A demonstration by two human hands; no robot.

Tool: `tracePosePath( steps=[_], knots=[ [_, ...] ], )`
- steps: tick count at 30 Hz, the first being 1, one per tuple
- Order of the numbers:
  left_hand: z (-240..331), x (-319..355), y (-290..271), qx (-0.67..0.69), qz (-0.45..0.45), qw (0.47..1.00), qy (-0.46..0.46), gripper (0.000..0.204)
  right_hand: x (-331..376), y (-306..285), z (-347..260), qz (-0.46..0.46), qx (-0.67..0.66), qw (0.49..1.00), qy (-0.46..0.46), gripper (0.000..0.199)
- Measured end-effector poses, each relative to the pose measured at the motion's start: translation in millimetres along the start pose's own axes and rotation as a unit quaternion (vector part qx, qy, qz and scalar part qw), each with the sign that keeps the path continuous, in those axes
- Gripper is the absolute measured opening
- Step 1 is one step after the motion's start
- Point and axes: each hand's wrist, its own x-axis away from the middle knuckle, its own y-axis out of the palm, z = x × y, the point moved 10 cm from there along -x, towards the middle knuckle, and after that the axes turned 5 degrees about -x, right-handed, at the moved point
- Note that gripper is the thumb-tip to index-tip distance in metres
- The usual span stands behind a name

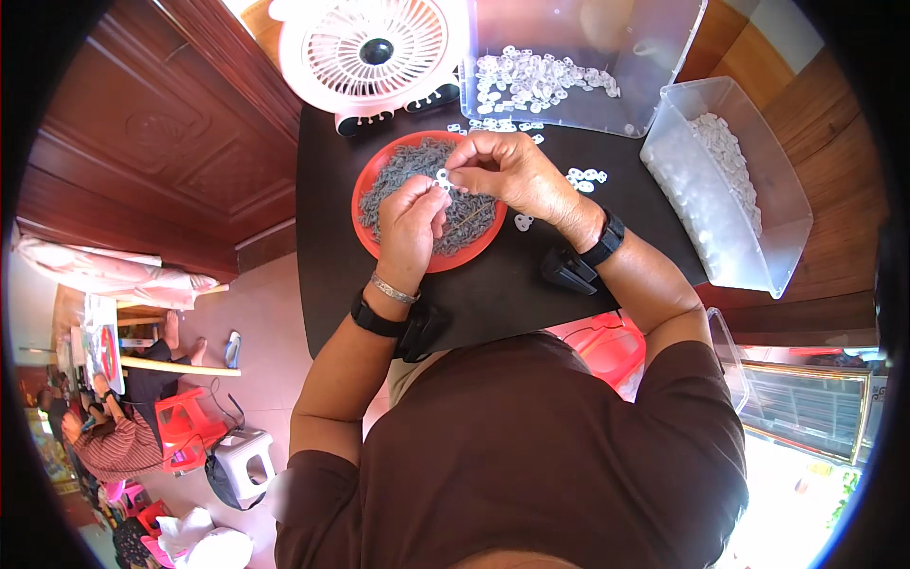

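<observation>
The left hand (409, 228) and right hand (509, 174) meet, thumbs and fingers pinching a small white piece (443, 178), rounded and pierced, between them. It sits above a round, orange-red basin (359, 213) full of slim grey pieces (396, 173), a rough, tangled-looking mass. Around it spreads the smooth dark desk (327, 275), dotted with loose flat white pieces (586, 179). Farther out stand a glossy pink-and-white fan (327, 57), a clear plastic bin (654, 52) and a frosted, straight-sided tub (782, 228), both holding more white pieces.
</observation>
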Motion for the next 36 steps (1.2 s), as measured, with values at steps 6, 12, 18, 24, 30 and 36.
tracePosePath(
  steps=[6,12,18,24,30,36],
  knots=[
    [-0.8,0.8,-0.8,0.01,0.012,1.0,-0.003,0.018,-0.1,5.4,5.1,-0.012,0.011,1.0,0.011,0.011],
    [-0.4,0.4,0.6,0.033,-0.001,0.999,0.001,0.023,0.0,5.4,6.7,-0.016,-0.034,0.999,0.015,0.01],
    [-6.8,-2.9,3.1,0.008,-0.043,0.999,-0.009,0.026,1.8,10.7,2.2,-0.049,0.069,0.996,0.001,0.016],
    [-5.4,1.2,-0.3,0.079,0.032,0.996,-0.033,0.024,10.9,31.6,-37.9,-0.028,0.275,0.949,-0.153,0.033],
    [-4.4,0.4,-2.9,0.051,0.017,0.999,-0.006,0.023,15.0,33.7,-42.7,-0.002,0.355,0.912,-0.207,0.032],
    [-4.0,0.8,-2.1,0.034,0.015,0.999,0.0,0.023,14.3,32.5,-36.3,-0.012,0.346,0.92,-0.181,0.027]
  ],
)
